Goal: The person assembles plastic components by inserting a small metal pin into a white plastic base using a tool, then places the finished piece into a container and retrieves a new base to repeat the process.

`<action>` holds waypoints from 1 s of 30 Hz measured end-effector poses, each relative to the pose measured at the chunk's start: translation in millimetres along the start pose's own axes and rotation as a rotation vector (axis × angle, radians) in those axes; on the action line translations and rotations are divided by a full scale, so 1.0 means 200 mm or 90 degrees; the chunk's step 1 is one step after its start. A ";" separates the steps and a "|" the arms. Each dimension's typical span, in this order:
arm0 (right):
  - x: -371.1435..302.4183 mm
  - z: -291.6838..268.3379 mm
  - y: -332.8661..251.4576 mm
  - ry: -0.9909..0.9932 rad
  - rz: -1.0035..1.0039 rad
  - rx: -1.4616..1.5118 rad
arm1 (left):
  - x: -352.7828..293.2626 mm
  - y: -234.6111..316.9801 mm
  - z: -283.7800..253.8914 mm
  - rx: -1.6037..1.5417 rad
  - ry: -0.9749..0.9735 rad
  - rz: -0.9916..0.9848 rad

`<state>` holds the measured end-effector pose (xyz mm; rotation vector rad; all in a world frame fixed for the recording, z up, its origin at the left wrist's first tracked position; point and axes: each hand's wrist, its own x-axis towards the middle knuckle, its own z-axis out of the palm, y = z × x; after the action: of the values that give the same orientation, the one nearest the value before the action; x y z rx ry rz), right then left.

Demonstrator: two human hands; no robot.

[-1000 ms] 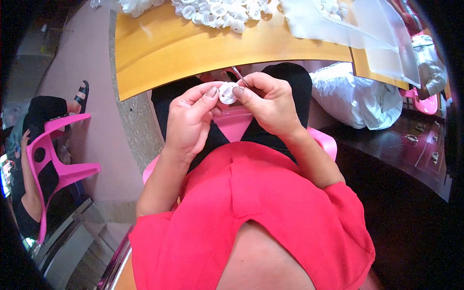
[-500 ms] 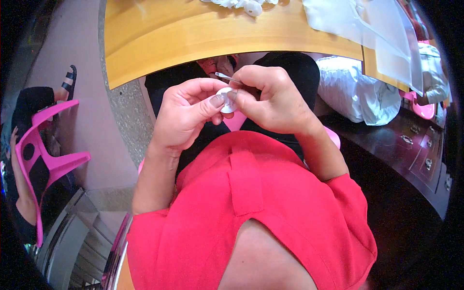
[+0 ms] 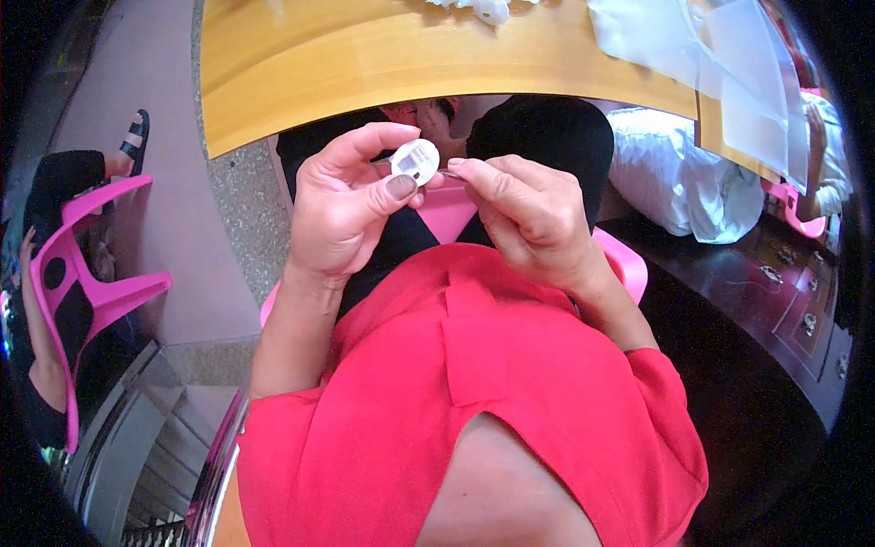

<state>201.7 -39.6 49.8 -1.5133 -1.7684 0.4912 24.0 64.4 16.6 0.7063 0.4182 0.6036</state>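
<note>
Working on a small white round part [image 3: 416, 163], just this side of the table [image 3: 365, 68], seems the step in hand — left hand [image 3: 346, 205] pinching it between thumb and fingers, right hand [image 3: 533, 214] pinching a slim metal tool [image 3: 447, 173] beside it. Can't tell if they touch — next move probably wants a steady left.

White disc [image 3: 415, 153], bright red shirt [image 3: 392, 383], black trousers [image 3: 551, 137], pink chair [image 3: 447, 217], yellow streaked table [image 3: 428, 64], white bundle [image 3: 679, 173], speckled grey strip [image 3: 244, 219]
</note>
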 end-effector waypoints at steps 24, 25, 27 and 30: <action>-0.15 0.01 -0.23 0.063 -0.073 -0.149 | -0.29 0.04 0.20 0.023 0.027 0.058; -0.16 0.02 -0.23 0.058 -0.101 -0.143 | -0.33 0.04 0.19 0.023 0.029 0.057; -0.19 0.04 -0.26 0.055 -0.133 -0.132 | -0.40 0.04 0.19 0.028 0.034 0.059; -0.24 0.07 -0.32 0.044 -0.160 -0.127 | -0.50 0.02 0.20 0.024 0.037 0.071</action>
<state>149.6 -96.7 71.1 -1.3939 -1.9655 0.1385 -31.6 -16.0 62.7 0.7520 0.4471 0.7239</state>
